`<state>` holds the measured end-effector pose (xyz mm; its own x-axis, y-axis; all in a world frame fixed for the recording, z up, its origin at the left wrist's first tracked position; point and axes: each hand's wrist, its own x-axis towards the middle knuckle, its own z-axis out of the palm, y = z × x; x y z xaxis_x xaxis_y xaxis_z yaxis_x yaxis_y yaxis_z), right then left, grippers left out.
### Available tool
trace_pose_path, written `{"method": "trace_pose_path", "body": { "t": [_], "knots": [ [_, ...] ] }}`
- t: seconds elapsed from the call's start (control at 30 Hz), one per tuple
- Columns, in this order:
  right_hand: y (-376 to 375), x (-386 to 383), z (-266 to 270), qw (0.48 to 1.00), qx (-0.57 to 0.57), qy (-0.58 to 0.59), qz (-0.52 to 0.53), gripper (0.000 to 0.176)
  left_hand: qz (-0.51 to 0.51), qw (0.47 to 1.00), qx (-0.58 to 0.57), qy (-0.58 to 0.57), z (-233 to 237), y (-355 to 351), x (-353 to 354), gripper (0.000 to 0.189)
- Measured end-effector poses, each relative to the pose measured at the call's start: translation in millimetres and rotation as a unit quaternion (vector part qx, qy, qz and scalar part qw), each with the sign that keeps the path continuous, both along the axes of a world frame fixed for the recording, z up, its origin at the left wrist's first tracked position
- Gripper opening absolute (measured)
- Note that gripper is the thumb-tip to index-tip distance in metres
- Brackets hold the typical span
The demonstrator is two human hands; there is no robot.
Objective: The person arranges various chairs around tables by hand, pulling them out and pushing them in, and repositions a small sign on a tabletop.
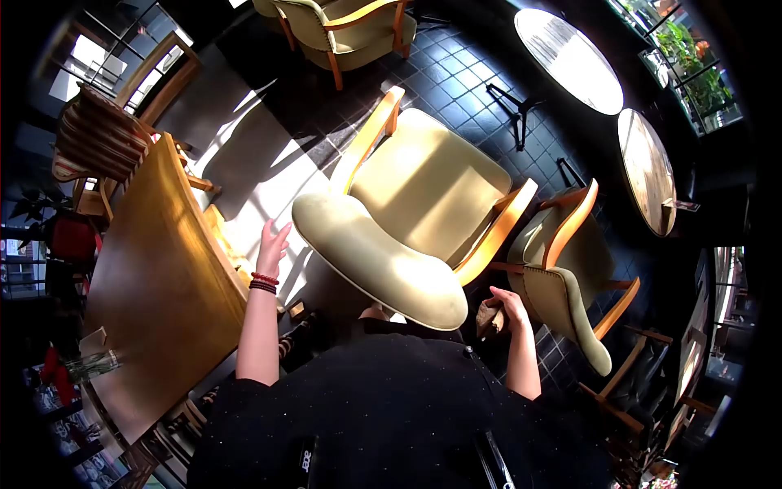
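The room has a dark tiled floor [456,81] crossed by bright patches of sun. A long wooden surface [155,269] runs down the left side, and a clear glass thing [91,365] stands near its lower end. Two round tables [570,57] [648,167] sit at the upper right, close to a window with green plants [692,65].

Right in front of the person stands an armchair [423,196] with a pale cushioned seat and a light wooden frame. Its padded backrest [375,261] curves across the middle of the view, nearest the person's black top. A second armchair [562,269] of the same kind stands just beside it on the right, and a third [350,28] is at the top, well apart.

The left hand [273,240] is raised and open, fingers loosely spread, grasping nothing. It is in the air between the edge of the surface and the left end of the backrest, near both; whether it touches either cannot be told. Dark and red bead bracelets [263,283] ring its wrist.

The right hand [511,306] is clenched around a crumpled brown cloth [489,319]. The cloth is at the right end of the backrest, just below where the wooden arm meets it, in the gap between the two near armchairs. Whether the cloth presses on the wood is hidden by the backrest's edge.
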<state>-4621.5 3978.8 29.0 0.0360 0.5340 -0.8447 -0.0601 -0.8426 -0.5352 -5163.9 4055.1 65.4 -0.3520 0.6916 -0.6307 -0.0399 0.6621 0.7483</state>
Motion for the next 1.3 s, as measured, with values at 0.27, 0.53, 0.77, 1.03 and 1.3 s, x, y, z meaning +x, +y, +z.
{"method": "trace_pose_path", "body": {
  "t": [0.27,0.53,0.77,1.03,1.3],
  "knots": [
    [0,-62,-22,0.977,-0.146,0.111,-0.108,0.026,0.032,0.957,0.068,-0.281,-60,40,1,0.063],
    [0,-62,-17,0.954,-0.269,0.122,-0.052,0.044,0.063,0.954,0.041,-0.291,-67,62,26,0.041],
    [3,-68,-8,0.967,-0.125,0.18,-0.132,0.036,0.057,0.953,0.058,-0.292,-61,85,41,0.04],
    [60,-15,-32,0.969,-0.075,0.151,-0.18,0.028,0.015,0.952,0.043,-0.302,-69,177,85,0.046],
    [151,43,-39,0.973,-0.042,0.074,-0.212,0.02,-0.036,0.945,0.014,-0.325,-73,300,153,0.053]
  ]
}}
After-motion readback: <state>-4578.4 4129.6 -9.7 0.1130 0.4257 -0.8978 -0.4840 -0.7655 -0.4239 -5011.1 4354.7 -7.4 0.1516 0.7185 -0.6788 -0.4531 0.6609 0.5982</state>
